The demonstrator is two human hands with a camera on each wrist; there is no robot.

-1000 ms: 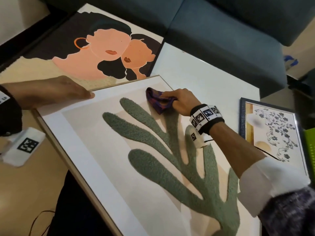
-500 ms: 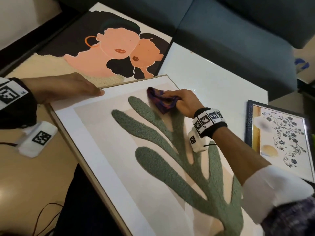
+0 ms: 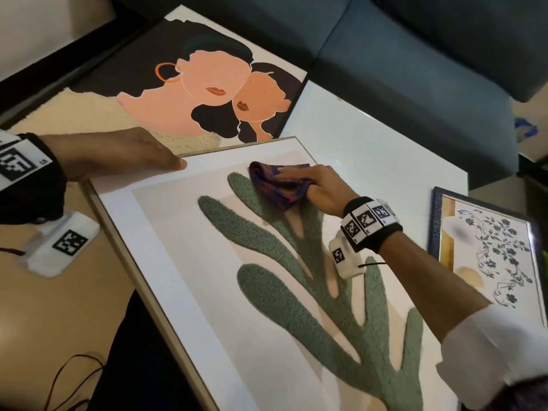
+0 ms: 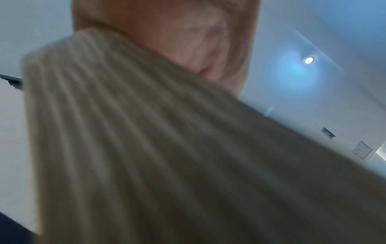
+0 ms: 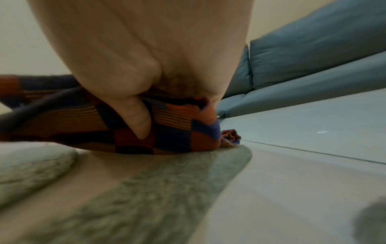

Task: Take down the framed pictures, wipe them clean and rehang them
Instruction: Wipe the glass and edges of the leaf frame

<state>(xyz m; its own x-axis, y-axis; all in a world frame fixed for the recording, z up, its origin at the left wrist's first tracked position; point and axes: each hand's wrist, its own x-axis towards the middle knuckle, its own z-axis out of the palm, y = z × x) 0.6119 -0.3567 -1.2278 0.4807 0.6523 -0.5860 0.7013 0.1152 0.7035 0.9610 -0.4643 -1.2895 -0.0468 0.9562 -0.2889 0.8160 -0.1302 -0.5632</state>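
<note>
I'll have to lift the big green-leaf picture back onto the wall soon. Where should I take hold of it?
Probably by the two long side edges of the leaf picture, one hand on each, coming from outside. It lies flat, overhanging the white table towards you, so fingers can slip under the near left edge. Avoid the face that the cloth wipes.

Soft, warm indoor light fills the head view; the surface shows faint specks of glare, and the far left corner falls into dark shadow. Lines bow toward the edges of this wide view. A blurred patch sits on the small floral picture at right. The left wrist view is heavily blurred and bluish, with a ceiling lamp ringed by a blue halo. The right wrist view is soft, its near foreground out of focus and dim beneath the cloth.
</note>
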